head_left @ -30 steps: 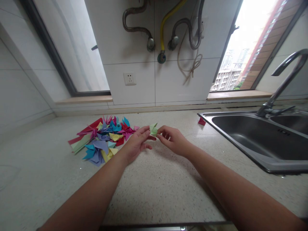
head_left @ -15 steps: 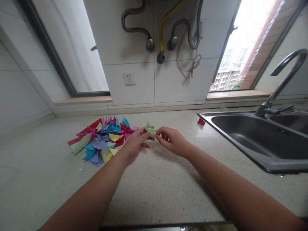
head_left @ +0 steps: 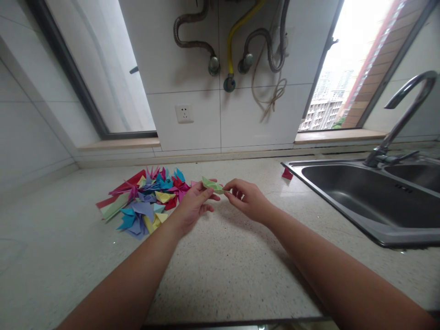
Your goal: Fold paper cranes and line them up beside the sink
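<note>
A small folded piece of light green paper (head_left: 212,184) is held just above the counter, between my two hands. My left hand (head_left: 195,201) pinches its left part between thumb and fingers, the lower fingers loosely curled. At the paper's right end, my right hand (head_left: 244,196) grips a thin tip with thumb and forefinger. Left of my left hand lies a heap of folded origami pieces (head_left: 142,211) in blue, purple, pink, red, yellow and green. Part of the heap is hidden behind my left hand.
A steel sink (head_left: 343,211) with a curved tap (head_left: 409,98) is set into the speckled counter (head_left: 220,275) on the right. A small red folded paper (head_left: 287,173) lies by the sink's corner. Hoses, valves and a wall socket (head_left: 184,114) are on the tiled wall behind.
The upright point of the green paper has come down to the left, so the piece now looks flatter and longer. Both hands stay in nearly the same place.
</note>
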`<state>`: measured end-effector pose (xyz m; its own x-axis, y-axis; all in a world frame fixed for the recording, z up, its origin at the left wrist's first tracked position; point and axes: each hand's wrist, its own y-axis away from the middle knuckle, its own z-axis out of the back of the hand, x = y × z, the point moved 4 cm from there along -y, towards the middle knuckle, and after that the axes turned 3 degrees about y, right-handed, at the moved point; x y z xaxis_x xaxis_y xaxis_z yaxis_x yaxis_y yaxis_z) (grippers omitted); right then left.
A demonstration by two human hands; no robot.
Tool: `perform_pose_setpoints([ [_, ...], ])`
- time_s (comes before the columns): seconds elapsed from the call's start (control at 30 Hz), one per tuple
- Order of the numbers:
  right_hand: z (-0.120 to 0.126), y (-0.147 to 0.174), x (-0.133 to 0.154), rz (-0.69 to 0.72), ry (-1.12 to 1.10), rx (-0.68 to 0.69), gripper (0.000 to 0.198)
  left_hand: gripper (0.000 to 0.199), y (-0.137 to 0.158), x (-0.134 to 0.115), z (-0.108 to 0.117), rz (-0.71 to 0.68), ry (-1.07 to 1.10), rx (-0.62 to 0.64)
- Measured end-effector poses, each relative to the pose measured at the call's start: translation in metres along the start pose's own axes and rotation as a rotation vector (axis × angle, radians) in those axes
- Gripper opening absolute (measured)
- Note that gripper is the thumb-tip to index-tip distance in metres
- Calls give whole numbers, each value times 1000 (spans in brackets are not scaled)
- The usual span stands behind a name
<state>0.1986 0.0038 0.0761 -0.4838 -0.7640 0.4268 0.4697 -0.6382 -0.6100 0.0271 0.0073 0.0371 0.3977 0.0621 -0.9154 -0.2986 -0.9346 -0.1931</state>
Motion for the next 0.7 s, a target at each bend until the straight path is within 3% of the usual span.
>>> perform_pose_setpoints([
  [0.57,4,0,2,36,-13,-67,9,27,-4,0,5,-45,68,-65],
  [0.7,-2,-1,-1,-62,-115,-72,12,28,-6,0,8,-68,80,-118],
])
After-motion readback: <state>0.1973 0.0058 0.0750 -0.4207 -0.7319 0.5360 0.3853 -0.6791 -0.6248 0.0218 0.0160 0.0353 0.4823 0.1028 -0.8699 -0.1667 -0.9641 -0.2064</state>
